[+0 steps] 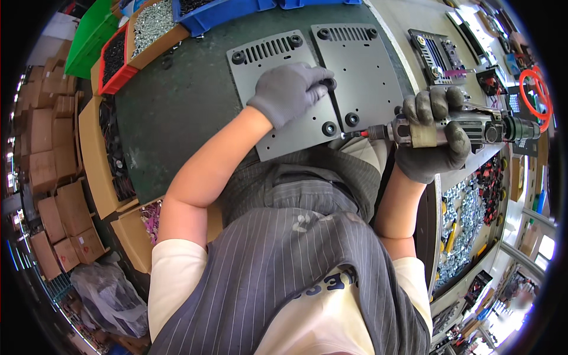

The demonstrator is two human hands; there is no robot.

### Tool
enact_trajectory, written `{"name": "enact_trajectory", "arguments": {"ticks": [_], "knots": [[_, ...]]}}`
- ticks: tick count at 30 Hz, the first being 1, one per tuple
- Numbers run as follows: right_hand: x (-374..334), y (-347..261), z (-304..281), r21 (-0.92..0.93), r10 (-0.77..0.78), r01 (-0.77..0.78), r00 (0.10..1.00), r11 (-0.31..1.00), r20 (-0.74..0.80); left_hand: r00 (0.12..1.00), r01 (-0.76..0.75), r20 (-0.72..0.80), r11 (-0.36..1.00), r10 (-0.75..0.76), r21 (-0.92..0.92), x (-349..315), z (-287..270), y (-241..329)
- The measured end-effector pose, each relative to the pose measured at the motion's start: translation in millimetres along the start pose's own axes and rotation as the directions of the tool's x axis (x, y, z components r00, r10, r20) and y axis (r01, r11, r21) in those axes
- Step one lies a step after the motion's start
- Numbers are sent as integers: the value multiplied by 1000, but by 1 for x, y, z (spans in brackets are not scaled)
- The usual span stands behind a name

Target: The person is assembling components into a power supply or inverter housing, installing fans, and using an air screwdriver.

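Note:
Two grey metal plates lie side by side on the dark bench, the left plate slightly nearer me than the right plate. Each has a row of slots at its far end and black round feet near corners. Above the left plate, my gloved left hand pinches a black rubber foot by the plate's right edge. My gloved right hand is wrapped round a power screwdriver, held level. Its bit points left, its tip close to the left plate's near right corner; whether it touches cannot be seen.
Blue bins, a red bin and a box of small metal screws stand at the far left. A slotted part sits on the right-hand table. A red coiled hose hangs near the screwdriver's rear. Cardboard boxes are stacked left.

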State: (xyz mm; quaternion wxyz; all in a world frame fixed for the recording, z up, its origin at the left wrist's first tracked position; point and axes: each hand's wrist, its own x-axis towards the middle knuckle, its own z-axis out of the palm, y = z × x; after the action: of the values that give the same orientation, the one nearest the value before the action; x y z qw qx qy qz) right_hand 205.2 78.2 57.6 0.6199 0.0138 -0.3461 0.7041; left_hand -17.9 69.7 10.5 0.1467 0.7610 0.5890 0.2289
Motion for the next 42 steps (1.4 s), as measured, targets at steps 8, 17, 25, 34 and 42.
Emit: {"name": "enact_trajectory", "arguments": {"ticks": [8, 17, 25, 34, 42], "knots": [[-12, 14, 23, -149, 138, -126, 987, 981, 77, 984, 168, -62, 984, -164, 64, -85, -59, -5], [-17, 75, 63, -136, 329, -313, 938, 940, 110, 984, 181, -21, 978, -179, 101, -148, -44, 7], [-22, 109, 85, -291, 395, -370, 918, 882, 28, 975, 217, -33, 970, -222, -111, -148, -30, -6], [-12, 132, 77, -291, 539, -475, 818, 830, 201, 981, 165, -82, 978, -177, -128, -148, -21, -15], [-10, 132, 88, -437, 565, -492, 824, 753, 45, 970, 233, -28, 960, -240, -152, -146, -23, -13]]}}
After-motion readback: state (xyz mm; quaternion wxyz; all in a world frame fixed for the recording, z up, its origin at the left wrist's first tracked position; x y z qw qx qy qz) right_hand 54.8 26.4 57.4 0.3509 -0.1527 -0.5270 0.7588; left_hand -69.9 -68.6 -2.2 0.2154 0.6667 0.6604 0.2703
